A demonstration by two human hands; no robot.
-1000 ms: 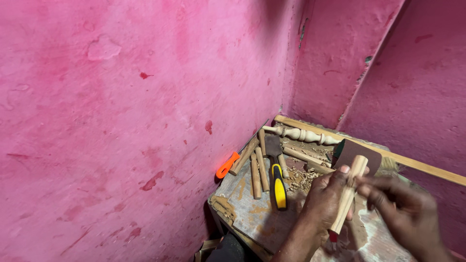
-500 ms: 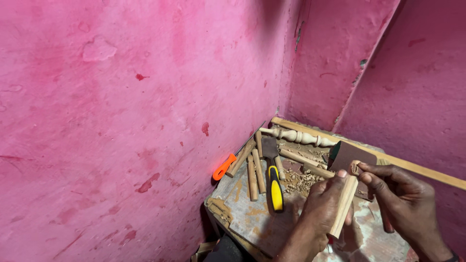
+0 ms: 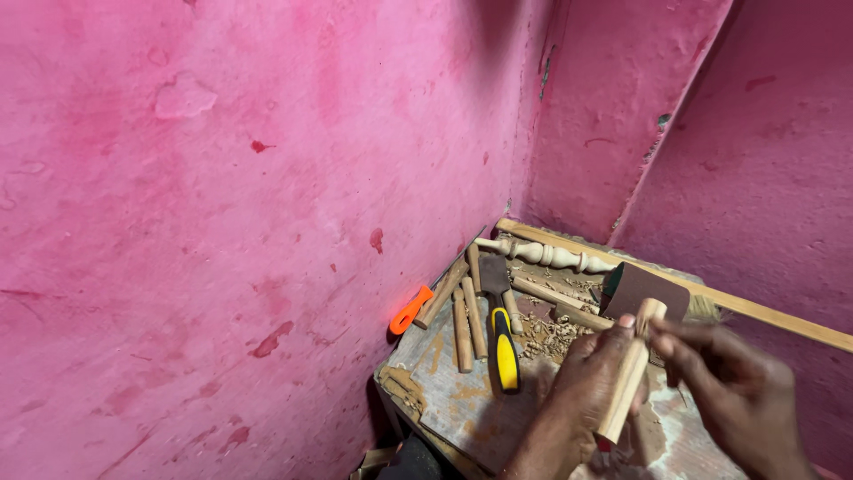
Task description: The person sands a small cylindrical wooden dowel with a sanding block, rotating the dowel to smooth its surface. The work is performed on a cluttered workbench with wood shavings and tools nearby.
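My left hand grips a short pale wooden dowel, held upright and slightly tilted above a worn bench. My right hand is close beside it, its fingertips pinched at the dowel's top end. A sheet of brown sandpaper stands just behind the dowel. A scraper with a yellow and black handle lies on the bench to the left of my hands.
Several wooden pegs lie by the pink wall. An orange-handled tool sticks over the bench edge. A turned spindle and a long wooden strip lie at the back. Wood shavings cover the middle.
My right hand has come in from the right and now pinches the top of the dowel. The view has shifted slightly; my left hand keeps its hold.
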